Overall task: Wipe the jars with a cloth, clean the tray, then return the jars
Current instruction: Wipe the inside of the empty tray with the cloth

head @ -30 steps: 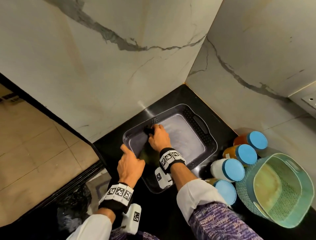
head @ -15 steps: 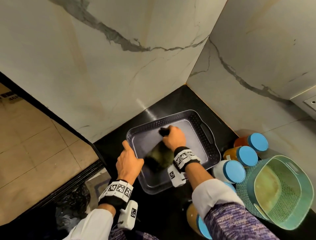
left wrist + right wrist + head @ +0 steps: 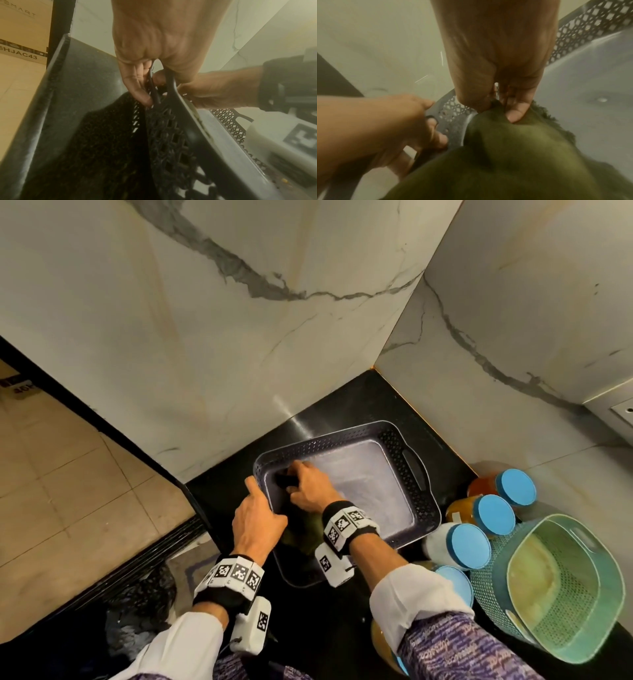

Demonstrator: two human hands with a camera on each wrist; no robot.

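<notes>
A grey perforated tray (image 3: 419, 494) lies on the black counter in the wall corner. My left hand (image 3: 257, 515) grips its left rim (image 3: 169, 86), thumb inside and fingers outside. My right hand (image 3: 308, 487) holds a dark green cloth (image 3: 496, 142) against the tray floor near the far-left corner, its fingers curled into the cloth. Several jars with blue lids (image 3: 471, 546) stand on the counter right of the tray.
A teal basket (image 3: 561, 594) stands at the right, next to the jars. Marble walls close the corner behind the tray. The counter edge drops to a tiled floor (image 3: 68, 491) on the left. One more jar (image 3: 383, 645) sits under my right sleeve.
My right hand with the cloth swept from the tray's middle back to its far-left corner. My left hand kept its hold on the rim.
</notes>
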